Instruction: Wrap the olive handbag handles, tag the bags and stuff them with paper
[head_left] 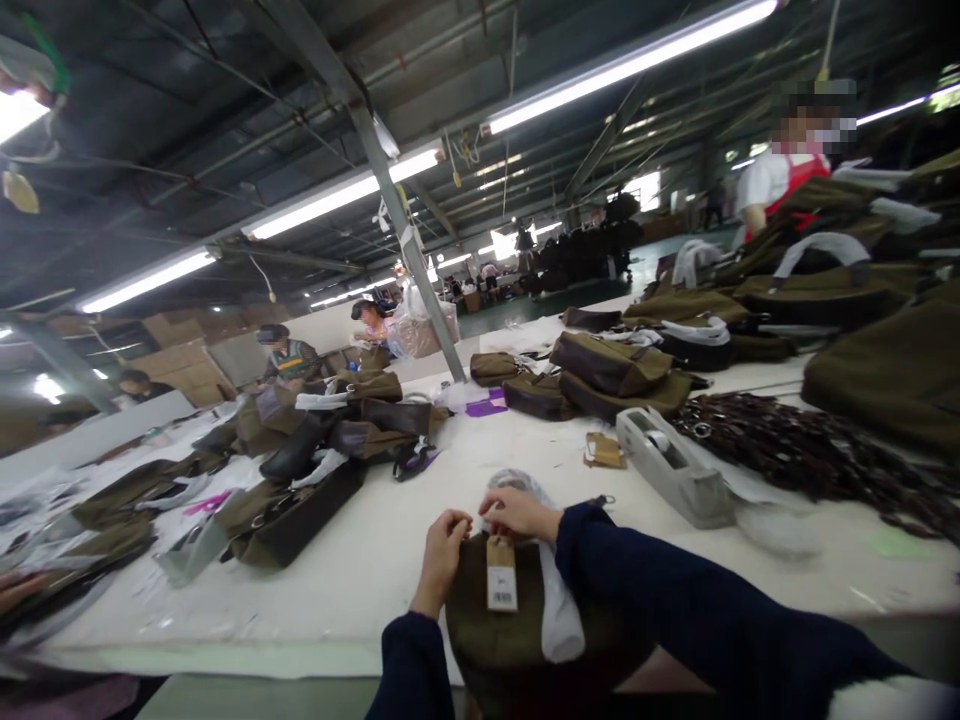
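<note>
An olive-green bag (491, 640) stands at the table's front edge, right before me. Its handle (561, 610) is wrapped in white paper or foam and hangs down the side. A brown hang tag with a white barcode label (502, 588) lies against the front of the bag. Just above the tag, my left hand (444, 555) pinches with thumb and forefinger at the bag's top. Close beside it, my right hand (521, 514) is bent over the same spot, fingers pressed together. Whatever thin thing sits between the fingertips is too small to make out.
A grey tape dispenser (675, 470) and a stack of brown tags (604, 451) are to the right, near a heap of dark straps (817, 460). More olive bags (615, 365) lie behind and left. A metal post (412, 250) rises mid-table. Several people work further off.
</note>
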